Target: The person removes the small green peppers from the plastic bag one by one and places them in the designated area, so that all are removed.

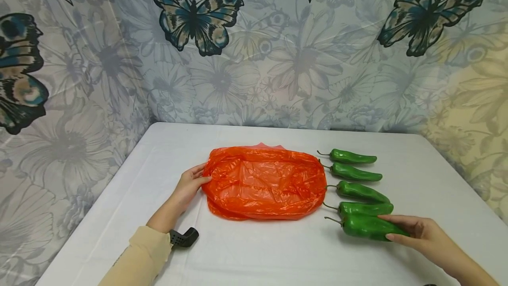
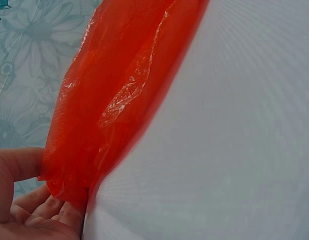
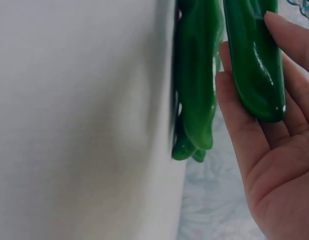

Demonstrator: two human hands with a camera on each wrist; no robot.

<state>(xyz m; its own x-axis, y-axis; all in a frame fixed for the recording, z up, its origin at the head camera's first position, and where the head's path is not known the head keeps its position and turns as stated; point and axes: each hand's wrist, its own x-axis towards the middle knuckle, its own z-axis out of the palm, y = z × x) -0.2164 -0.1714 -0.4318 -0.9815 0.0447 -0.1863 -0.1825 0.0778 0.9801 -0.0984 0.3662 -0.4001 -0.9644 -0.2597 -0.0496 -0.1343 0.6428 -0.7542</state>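
Note:
A crinkled orange-red plastic bag [image 1: 266, 184] lies flat on the white table. My left hand [image 1: 189, 188] grips its left end, with the thumb on top and the other fingers beneath the film, as the left wrist view shows. At the right, my right hand [image 1: 422, 235] holds the nearest green pepper [image 1: 363, 226] by its blunt end, between thumb and fingers. That pepper's stem points left toward the bag. In the right wrist view the held pepper [image 3: 257, 65] appears raised off the tabletop, apart from the other peppers.
Several more green peppers lie in a column right of the bag, among them the farthest pepper [image 1: 353, 156] and a bent one [image 1: 363, 191]. Their stems reach close to the bag's right edge. Butterfly-print cloth [image 1: 301, 69] hangs behind the white table [image 1: 254, 255].

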